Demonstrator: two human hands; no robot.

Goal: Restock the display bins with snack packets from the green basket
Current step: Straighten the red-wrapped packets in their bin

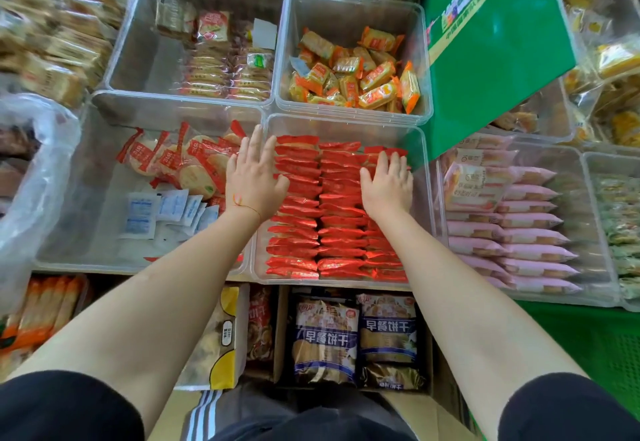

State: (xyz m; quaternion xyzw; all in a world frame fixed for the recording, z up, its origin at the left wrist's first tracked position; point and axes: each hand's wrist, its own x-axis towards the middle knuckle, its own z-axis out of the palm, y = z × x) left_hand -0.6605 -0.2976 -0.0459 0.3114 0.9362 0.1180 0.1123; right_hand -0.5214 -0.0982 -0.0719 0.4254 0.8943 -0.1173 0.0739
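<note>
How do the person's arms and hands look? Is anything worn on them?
Both forearms are bare. Short black sleeves cover the upper arms at the bottom edge of the picture. The left hand has a thin red-orange thread around the wrist, with a small knot on the back of the hand. The right hand wears nothing visible.

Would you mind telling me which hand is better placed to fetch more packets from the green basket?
The right hand. The green basket lies at the lower right beside that arm, while the left hand rests on the far left edge of the red packets.
</note>
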